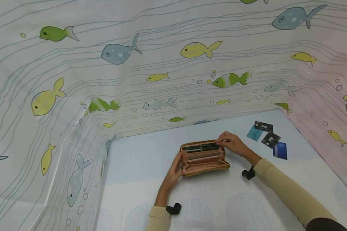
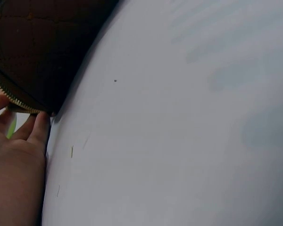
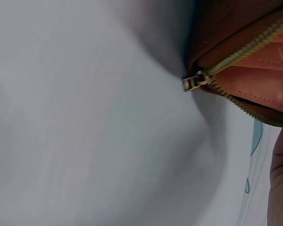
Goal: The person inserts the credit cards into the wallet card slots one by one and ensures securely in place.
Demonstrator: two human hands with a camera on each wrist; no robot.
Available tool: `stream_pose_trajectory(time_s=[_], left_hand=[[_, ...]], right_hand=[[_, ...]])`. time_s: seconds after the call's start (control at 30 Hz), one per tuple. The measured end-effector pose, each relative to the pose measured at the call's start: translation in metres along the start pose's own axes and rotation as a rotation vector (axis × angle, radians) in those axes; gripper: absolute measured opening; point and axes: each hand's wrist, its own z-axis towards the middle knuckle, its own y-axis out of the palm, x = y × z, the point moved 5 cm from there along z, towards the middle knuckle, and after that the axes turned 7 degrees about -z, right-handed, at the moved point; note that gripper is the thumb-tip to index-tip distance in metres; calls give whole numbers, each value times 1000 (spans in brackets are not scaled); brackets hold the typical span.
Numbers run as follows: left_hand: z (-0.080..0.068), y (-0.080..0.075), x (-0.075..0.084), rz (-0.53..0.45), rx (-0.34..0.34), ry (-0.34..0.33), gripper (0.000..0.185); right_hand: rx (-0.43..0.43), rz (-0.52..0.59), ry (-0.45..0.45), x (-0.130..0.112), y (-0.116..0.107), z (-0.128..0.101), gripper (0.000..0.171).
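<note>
A brown zip-around wallet [image 1: 203,158] lies open on the pale table [image 1: 150,154], its pink pockets up and dark cards [image 1: 200,148] in the far slots. My left hand [image 1: 177,166] grips the wallet's left end, thumb inside. My right hand [image 1: 222,140] curls its fingertips over the far right rim by the card slots; whether it pinches a card is hidden. The left wrist view shows the wallet's dark outside [image 2: 37,47] above my fingers [image 2: 26,134]. The right wrist view shows the zipper pull [image 3: 194,82] and one finger [image 3: 280,183].
Several loose cards lie right of the wallet: a teal one [image 1: 253,133], two black VIP ones [image 1: 263,126] [image 1: 270,139] and a blue one [image 1: 280,150]. Fish-printed cloth [image 1: 162,80] walls in the table at the back and on both sides.
</note>
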Motion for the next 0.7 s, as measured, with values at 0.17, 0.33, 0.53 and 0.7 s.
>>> stream_pose_trajectory(time_s=[0.17,0.33,0.53,0.7], left_hand=[[0,-2,0,11,15,-5,77],[1,0,5,13,7,0,76],[2,6,26,26,-41,-2,74],[1,6,25,33,-40,-2,74]], right_hand=[[-23,27,15,-2,-2,0,18],[-22,46,-23,-2,-11,-4,24],[31,-7,24,11,-28,-11,31],[86,0,133,25,-50,-22,35]])
